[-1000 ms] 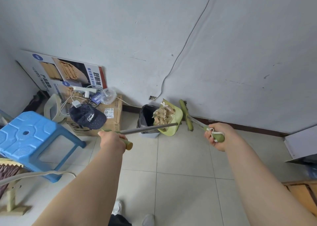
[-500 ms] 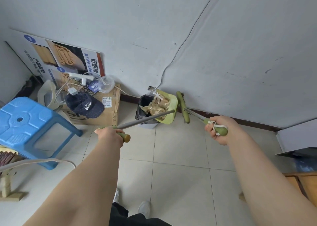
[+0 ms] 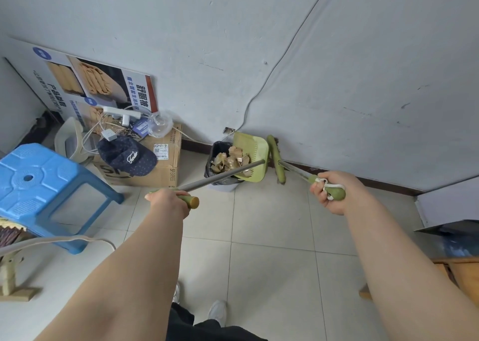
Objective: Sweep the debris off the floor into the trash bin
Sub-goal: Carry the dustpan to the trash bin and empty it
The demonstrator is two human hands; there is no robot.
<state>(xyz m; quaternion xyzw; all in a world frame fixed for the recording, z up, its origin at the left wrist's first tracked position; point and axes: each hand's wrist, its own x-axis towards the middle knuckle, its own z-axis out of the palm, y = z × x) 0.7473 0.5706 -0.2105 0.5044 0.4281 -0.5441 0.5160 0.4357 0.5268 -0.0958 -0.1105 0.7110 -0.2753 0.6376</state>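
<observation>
A small bin with a black liner (image 3: pixel 213 156) stands on the floor against the wall. A green dustpan (image 3: pixel 255 150) is tipped over its rim, and brown scraps of debris (image 3: pixel 229 159) slide from the pan into the bin. My left hand (image 3: pixel 169 200) grips the green end of the dustpan's long metal handle. My right hand (image 3: pixel 333 190) grips the green end of the broom handle, a white loop around it. The green broom head (image 3: pixel 276 159) stands on the floor just right of the dustpan, by the baseboard.
A cardboard box (image 3: pixel 158 169) with a dark cap (image 3: pixel 128 155), a power strip and clutter sits left of the bin. A blue plastic stool (image 3: pixel 39 182) stands at the left. A poster board leans on the wall. A wooden piece (image 3: pixel 461 270) lies at the right edge.
The dustpan has tipped further over the bin, and more debris lies inside the liner. Both hands stay on their handles; the broom head has hardly moved.
</observation>
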